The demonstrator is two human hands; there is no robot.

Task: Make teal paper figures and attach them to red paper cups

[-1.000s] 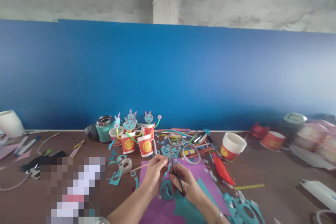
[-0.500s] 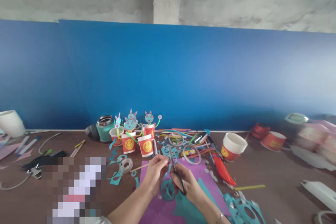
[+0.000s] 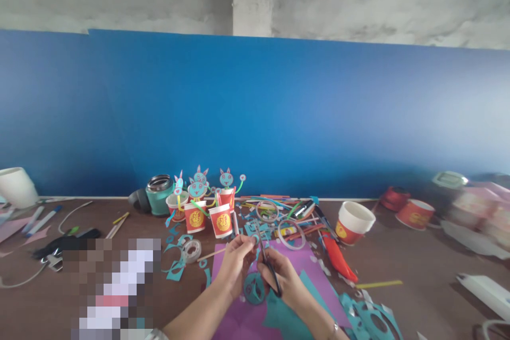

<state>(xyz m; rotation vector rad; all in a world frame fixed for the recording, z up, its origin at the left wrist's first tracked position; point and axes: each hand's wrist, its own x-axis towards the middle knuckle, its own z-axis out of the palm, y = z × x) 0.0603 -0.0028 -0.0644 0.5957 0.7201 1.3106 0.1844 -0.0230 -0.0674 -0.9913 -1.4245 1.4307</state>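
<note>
Between thumb and fingers, my left hand pinches a small teal paper piece. My right hand is closed on black-handled scissors, whose blades point up and away beside that piece. A round teal paper cutout with a drawn face lies just below both hands. Under them are a purple paper sheet and a teal sheet. Beyond my left hand stand red-and-white paper cups with teal animal faces and bent coloured straws on them.
Tape rolls, loose straws and paper scraps surround the sheets. A teal jar stands at back left, stacked cups at back right. An orange-red pouch-like object lies right of the purple sheet. A blue partition closes off the back.
Both hands stay almost in place; my right hand and the scissors have shifted very slightly left. My left hand still pinches the teal paper piece.
</note>
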